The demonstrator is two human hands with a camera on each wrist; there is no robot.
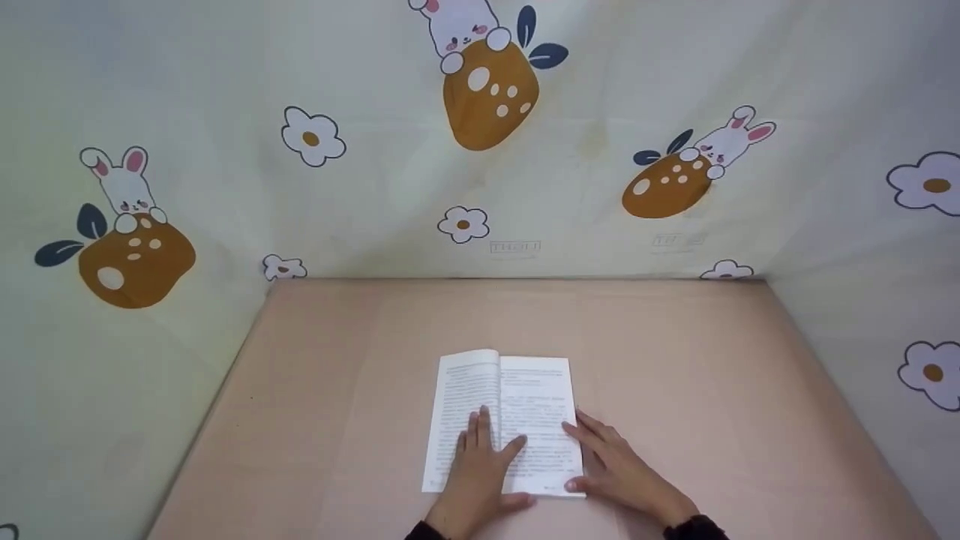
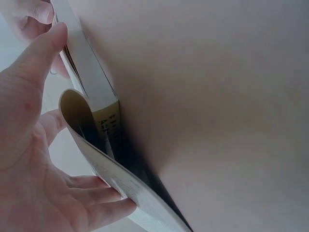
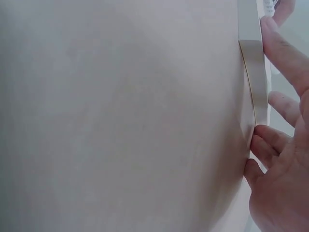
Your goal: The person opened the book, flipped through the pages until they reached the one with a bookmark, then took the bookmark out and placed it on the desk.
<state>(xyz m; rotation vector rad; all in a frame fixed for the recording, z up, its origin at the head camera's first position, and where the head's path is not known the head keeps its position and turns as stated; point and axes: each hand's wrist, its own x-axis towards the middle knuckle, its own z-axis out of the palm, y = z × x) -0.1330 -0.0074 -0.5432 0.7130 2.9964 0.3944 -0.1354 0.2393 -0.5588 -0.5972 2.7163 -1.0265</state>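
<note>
An open book [image 1: 536, 397] with printed text lies on the table, its left page curving up beside the fold. My left hand [image 1: 476, 472] rests over the fold with straight, spread fingers on the left page and the index finger on the right page. In the left wrist view the thick block of pages [image 2: 89, 67] lies flat, while the left-hand part [image 2: 133, 186] bows up over a dark gap. At the book's right edge, my right hand [image 1: 626, 472] has its thumb and index finger on the page border; its other fingers [image 3: 270, 137] touch the side.
The book lies on a pinkish-beige tabletop [image 1: 337, 375]. Pale cloth walls [image 1: 375, 210] printed with rabbits, brown fruits and flowers rise along the back and both sides. Dark sleeve cuffs [image 1: 697, 529] show at the front edge of the head view.
</note>
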